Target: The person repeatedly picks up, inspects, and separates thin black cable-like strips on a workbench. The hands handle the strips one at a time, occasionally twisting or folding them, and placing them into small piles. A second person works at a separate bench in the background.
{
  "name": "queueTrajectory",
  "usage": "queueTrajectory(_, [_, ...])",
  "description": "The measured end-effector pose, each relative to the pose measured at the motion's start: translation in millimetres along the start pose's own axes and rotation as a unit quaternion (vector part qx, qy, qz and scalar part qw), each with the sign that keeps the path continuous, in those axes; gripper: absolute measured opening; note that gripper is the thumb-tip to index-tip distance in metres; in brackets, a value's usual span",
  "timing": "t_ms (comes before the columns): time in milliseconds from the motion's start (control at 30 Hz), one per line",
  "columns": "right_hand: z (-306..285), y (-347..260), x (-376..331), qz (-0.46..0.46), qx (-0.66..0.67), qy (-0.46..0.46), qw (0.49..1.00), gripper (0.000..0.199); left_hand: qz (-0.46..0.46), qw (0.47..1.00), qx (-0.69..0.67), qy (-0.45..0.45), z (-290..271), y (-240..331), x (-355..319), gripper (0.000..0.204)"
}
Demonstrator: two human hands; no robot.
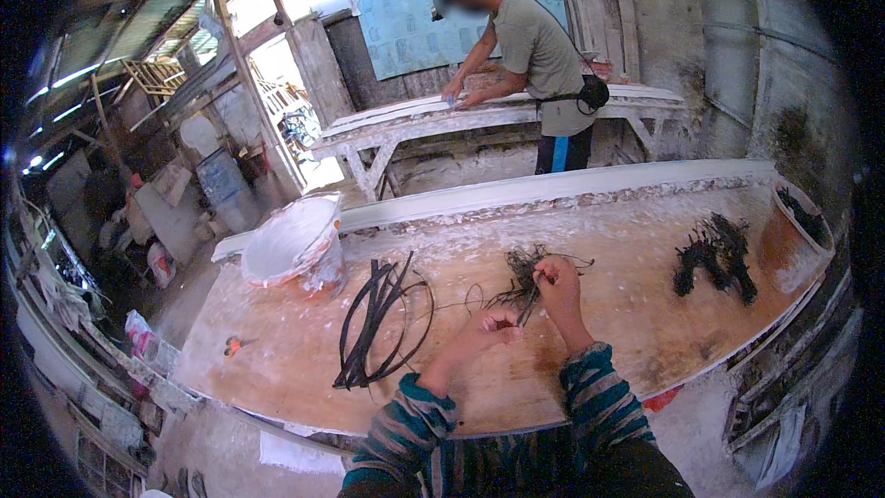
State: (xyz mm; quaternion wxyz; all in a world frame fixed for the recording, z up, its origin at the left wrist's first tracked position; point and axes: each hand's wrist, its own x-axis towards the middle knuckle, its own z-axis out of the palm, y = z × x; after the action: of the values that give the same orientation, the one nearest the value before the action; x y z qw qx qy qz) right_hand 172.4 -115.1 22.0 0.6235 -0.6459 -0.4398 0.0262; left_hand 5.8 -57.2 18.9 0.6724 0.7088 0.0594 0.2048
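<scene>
Near the middle of the wooden table (304, 350), my left hand (489, 327) and my right hand (560, 293) are close together, fingers pinched. Between them runs a dark strand, and a tangle of thin black fibres (524, 266) lies just beyond, against my right fingers. Both hands seem to grip these fibres, though the exact grip is too small to make out. Left of my hands lies a loose bundle of long flat black strips (367, 327), some bent into loops. Frayed black clumps (714, 258) rest farther right.
A basin smeared with white paste (295, 244) stands at the left, near small orange-handled scissors (233, 346). At the right edge is an orange-brown bucket (793, 244) with dark material inside. A long white moulding (516, 192) runs along the back. Beyond, another person (544, 46) works at a white bench (396, 124).
</scene>
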Motion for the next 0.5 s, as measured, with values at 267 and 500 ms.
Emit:
queueTrajectory(267, [3.1,26.3,0.6,-0.04,0.02,-0.035,0.998,0.014,0.06,0.963,-0.013,0.263,-36.0,-10.0,9.1,0.014])
queueTrajectory(500, [0.3,-32.5,-18.8,0.169,0.315,-0.361,0.861,0.01,0.024,0.896,0.032,0.443,-80.6,-32.2,6.7,0.004])
